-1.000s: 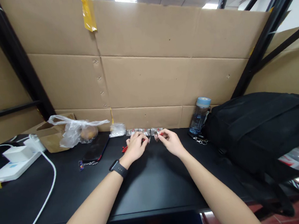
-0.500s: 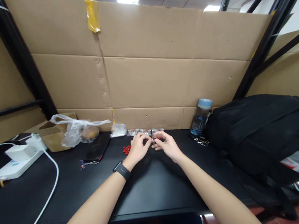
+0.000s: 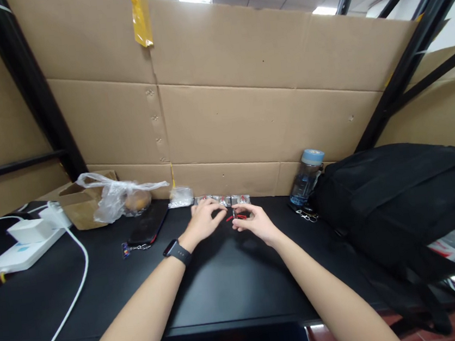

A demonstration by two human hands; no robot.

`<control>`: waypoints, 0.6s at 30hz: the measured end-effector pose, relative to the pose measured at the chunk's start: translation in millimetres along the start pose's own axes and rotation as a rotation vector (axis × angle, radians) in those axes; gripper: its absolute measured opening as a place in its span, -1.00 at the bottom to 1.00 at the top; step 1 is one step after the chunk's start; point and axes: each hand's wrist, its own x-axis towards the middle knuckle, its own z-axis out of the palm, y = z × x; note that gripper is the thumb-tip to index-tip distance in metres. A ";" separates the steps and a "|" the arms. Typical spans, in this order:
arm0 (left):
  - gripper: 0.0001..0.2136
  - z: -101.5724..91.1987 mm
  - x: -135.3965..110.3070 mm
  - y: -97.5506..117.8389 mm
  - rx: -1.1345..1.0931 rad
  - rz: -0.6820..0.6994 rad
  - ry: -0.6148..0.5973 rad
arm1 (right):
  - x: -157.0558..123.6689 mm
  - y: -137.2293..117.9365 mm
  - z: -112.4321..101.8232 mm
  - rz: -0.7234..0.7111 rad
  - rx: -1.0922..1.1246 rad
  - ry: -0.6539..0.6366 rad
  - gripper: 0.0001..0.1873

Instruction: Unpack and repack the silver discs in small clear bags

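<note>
Pinched upright between the thumb and fingers of my right hand (image 3: 253, 222) is a small thin shiny piece (image 3: 234, 213), seen edge-on; its exact kind is too small to make out. Red cord-like strands (image 3: 241, 217) show beside it and partly behind the fingers. My left hand (image 3: 203, 221), with a black watch (image 3: 176, 251) on the wrist, is just left of the piece and apart from it. Its thumb and fingers are spread, and I see nothing in them. Behind both hands, several small clear packets with red bits (image 3: 240, 199) stand in a row along the cardboard.
A clear plastic packet (image 3: 180, 196), black pouch (image 3: 148, 226), knotted plastic bag (image 3: 111, 201) and white power strip (image 3: 24, 259) lie to the left. A blue-capped bottle (image 3: 305, 178) and black backpack (image 3: 396, 206) stand on the right. Cardboard panels (image 3: 222, 127) wall in the black table (image 3: 241, 295).
My left hand has let go of the small piece and moved left, now covering the red pile there. My right hand keeps hold of the piece in nearly the same place.
</note>
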 end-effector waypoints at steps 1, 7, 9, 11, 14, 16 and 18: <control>-0.78 -6.5 1.0 -9.7 0.059 -0.056 0.036 | -0.3 -1.0 -0.3 0.002 -0.015 0.004 -0.39; -0.65 -31.0 -3.8 -82.4 0.435 -0.485 0.203 | -2.2 -6.1 -4.6 -0.015 -0.105 -0.006 -0.44; -0.66 -28.9 -5.8 -95.4 0.473 -0.510 0.168 | -2.2 -6.3 -6.7 -0.028 -0.113 -0.016 -0.45; -0.71 -24.6 -6.3 -100.0 0.492 -0.502 0.144 | -2.1 -6.4 -8.9 -0.041 -0.123 -0.025 -0.46; -0.78 -20.7 -5.3 -98.5 0.490 -0.472 0.158 | -1.7 -6.8 -11.9 -0.070 -0.143 -0.014 -0.47; -0.81 -21.9 -4.1 -96.5 0.473 -0.456 0.194 | -1.1 -7.1 -13.7 -0.083 -0.148 0.001 -0.47; -0.81 -26.1 -2.3 -94.0 0.451 -0.451 0.239 | -0.3 -7.7 -15.7 -0.093 -0.141 0.016 -0.47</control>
